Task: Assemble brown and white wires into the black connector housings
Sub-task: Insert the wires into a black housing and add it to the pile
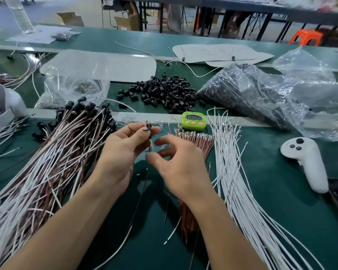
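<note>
The left hand (pixel 123 147) is pinching a small black plastic connector housing (pixel 148 127) with thin wires hanging below it, while the right hand (pixel 176 162), fingers loosely spread, is hovering just beside, so a weak pinch might be letting the wires slip out.

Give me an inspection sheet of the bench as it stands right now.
Surface: green bench mat, crowded.
Job's things: loose black housings heaped at centre; brown wires and white wires bundled to the right; finished assemblies piled on the left.
Clutter: green timer, white controller, bag of housings, bag of small metal parts.
Hands: left hand pinches a small dark part with a wire hanging below; right hand is open beside it, blurred.
Cables: stray wires lie near the front edge.
Surroundings: cardboard boxes, orange stool, another table behind.
</note>
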Action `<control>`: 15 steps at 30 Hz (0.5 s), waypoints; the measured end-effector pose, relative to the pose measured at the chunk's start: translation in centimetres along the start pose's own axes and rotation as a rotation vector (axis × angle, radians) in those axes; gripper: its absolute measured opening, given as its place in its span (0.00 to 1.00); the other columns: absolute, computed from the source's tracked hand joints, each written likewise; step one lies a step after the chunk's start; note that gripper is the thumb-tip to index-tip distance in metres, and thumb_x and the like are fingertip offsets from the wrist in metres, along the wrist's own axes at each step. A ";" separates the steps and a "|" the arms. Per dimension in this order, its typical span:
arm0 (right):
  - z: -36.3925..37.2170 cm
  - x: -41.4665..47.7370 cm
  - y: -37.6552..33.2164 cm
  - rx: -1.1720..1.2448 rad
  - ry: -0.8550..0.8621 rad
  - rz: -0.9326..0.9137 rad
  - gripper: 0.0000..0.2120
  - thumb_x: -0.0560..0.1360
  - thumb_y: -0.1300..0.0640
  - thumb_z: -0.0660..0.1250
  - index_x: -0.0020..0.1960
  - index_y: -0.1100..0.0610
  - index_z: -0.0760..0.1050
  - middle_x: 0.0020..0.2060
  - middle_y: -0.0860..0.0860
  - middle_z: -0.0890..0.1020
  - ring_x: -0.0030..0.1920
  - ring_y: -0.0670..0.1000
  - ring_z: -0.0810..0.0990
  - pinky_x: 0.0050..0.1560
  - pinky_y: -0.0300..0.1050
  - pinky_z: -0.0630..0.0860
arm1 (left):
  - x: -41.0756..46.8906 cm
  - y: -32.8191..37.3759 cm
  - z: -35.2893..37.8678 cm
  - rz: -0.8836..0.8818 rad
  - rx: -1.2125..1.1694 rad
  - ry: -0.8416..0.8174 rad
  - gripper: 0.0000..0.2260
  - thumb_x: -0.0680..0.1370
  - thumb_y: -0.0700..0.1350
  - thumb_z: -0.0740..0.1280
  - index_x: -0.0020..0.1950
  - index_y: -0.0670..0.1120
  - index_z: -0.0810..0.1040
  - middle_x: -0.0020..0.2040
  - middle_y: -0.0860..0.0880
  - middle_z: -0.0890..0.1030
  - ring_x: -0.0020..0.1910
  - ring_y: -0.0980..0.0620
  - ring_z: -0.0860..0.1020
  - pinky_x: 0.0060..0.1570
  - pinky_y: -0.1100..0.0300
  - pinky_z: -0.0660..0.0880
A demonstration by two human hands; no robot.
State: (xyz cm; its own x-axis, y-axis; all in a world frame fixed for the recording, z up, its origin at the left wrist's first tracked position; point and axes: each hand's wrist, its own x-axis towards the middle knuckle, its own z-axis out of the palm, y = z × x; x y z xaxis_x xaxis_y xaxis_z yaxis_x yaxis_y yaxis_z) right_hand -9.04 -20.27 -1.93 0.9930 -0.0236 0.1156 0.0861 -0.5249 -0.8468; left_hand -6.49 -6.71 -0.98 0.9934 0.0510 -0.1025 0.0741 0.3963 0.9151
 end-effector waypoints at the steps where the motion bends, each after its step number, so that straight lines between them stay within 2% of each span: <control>1: 0.1 0.0 0.0 -0.024 -0.015 -0.007 0.09 0.72 0.49 0.76 0.52 0.45 0.82 0.35 0.40 0.84 0.35 0.39 0.82 0.36 0.29 0.75 | 0.0 0.0 0.0 0.000 -0.004 -0.011 0.17 0.81 0.34 0.64 0.37 0.48 0.85 0.45 0.45 0.87 0.44 0.53 0.84 0.52 0.61 0.80; 5: -0.3 -0.1 -0.3 -0.132 0.020 -0.057 0.04 0.76 0.54 0.72 0.48 0.48 0.85 0.34 0.44 0.84 0.35 0.44 0.81 0.40 0.41 0.79 | 0.4 0.0 -0.3 0.011 -0.062 0.047 0.09 0.81 0.35 0.65 0.45 0.46 0.80 0.43 0.46 0.87 0.45 0.53 0.84 0.51 0.62 0.80; 9: -2.1 -0.2 -0.5 -0.358 0.134 -0.084 0.07 0.79 0.54 0.68 0.46 0.49 0.85 0.32 0.44 0.84 0.34 0.50 0.80 0.39 0.46 0.78 | 0.6 0.1 -0.7 0.027 -0.156 0.146 0.07 0.80 0.36 0.66 0.45 0.46 0.80 0.43 0.47 0.87 0.45 0.54 0.84 0.51 0.63 0.80; 12: -3.5 -0.1 -0.6 -0.525 0.230 -0.042 0.08 0.78 0.55 0.68 0.44 0.48 0.85 0.32 0.45 0.84 0.34 0.51 0.77 0.39 0.44 0.73 | 0.7 0.2 -0.9 0.016 -0.242 0.181 0.05 0.79 0.38 0.67 0.46 0.46 0.79 0.43 0.47 0.87 0.45 0.54 0.84 0.53 0.62 0.80; 15: -4.2 0.2 -0.3 -0.660 0.256 0.077 0.11 0.77 0.57 0.66 0.40 0.49 0.84 0.28 0.45 0.79 0.30 0.46 0.71 0.48 0.47 0.62 | 0.8 0.4 -1.2 -0.009 -0.279 0.212 0.04 0.79 0.39 0.68 0.47 0.47 0.79 0.44 0.48 0.87 0.46 0.55 0.84 0.54 0.62 0.79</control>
State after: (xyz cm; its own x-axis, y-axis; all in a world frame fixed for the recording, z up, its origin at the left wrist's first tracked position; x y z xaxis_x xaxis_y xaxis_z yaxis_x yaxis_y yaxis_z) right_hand -9.26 -23.74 0.51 0.9372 -0.2382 0.2547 -0.1312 -0.9175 -0.3755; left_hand -5.75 -5.40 -1.16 0.9506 0.2238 -0.2151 0.0267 0.6315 0.7749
